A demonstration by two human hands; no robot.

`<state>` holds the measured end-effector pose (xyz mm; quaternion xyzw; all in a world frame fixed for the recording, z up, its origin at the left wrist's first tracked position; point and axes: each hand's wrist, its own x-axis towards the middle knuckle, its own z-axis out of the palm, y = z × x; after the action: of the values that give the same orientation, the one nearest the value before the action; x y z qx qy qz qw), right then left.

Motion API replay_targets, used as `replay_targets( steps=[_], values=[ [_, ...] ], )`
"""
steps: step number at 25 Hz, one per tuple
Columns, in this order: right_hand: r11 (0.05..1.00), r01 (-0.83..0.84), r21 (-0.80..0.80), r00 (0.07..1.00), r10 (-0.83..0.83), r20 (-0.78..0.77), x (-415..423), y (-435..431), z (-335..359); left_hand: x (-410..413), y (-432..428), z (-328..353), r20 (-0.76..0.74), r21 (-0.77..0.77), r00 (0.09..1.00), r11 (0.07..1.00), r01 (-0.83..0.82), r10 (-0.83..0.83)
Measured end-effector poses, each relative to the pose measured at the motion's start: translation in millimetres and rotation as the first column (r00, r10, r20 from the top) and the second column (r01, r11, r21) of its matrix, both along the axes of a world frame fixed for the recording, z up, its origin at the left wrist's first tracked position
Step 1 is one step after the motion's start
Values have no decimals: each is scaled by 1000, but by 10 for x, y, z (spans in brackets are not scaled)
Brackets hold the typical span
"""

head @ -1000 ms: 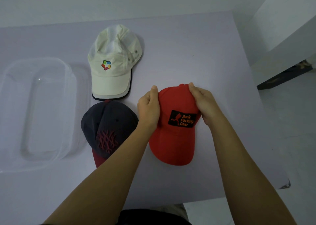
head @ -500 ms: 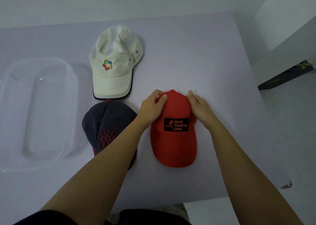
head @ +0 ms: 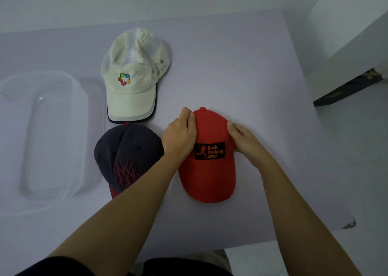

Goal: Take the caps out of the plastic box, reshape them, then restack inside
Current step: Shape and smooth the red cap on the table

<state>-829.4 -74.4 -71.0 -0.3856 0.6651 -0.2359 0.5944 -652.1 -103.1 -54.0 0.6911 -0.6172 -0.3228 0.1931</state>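
A red cap (head: 207, 177) with a black "Back Packing Gear" patch lies on the pale table, brim toward me. My left hand (head: 180, 138) grips the left side of its crown, fingers curled over the edge. My right hand (head: 244, 139) grips the crown's right side. A dark navy cap (head: 123, 152) with red stitching and a dark red brim lies just left of it, partly under my left forearm. A cream cap (head: 132, 82) with a coloured logo lies behind the navy one. The clear plastic box (head: 79, 99) stands at the left with nothing in it.
The table (head: 241, 70) ends at its right edge near a white wall and a dark floor strip (head: 346, 89). Its near edge runs just below my forearms. Bare table surface lies behind and to the right of the red cap.
Both hands slid along the red cap's crown, from its top toward its sides. The cap's crown now looks rounder and sits straighter. The other caps and the box have not moved.
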Motion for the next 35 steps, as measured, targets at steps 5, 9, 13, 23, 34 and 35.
replay_targets(
  steps=[5,9,13,23,34,35],
  values=[
    [985,172,-20,984,-171,50,54,28,-76,-24,-37,15,103,-42,995,999,14,-9],
    [962,137,-238,981,-164,-101,-31,55,-39,19,-19,-13,94,14,994,999,-51,50],
    [968,-39,-248,991,5,-136,-178,79,-25,-2,24,-4,-12,-59,999,997,-50,50],
    [959,-179,-220,982,188,21,-59,72,120,-1,47,-49,-108,-121,994,992,-44,31],
    [942,-201,-269,978,181,-100,31,36,114,-9,51,-43,-97,-85,994,995,-59,51],
    [943,-213,-256,976,194,-100,44,47,109,-9,53,-35,-107,-97,993,993,-69,59]
  ],
)
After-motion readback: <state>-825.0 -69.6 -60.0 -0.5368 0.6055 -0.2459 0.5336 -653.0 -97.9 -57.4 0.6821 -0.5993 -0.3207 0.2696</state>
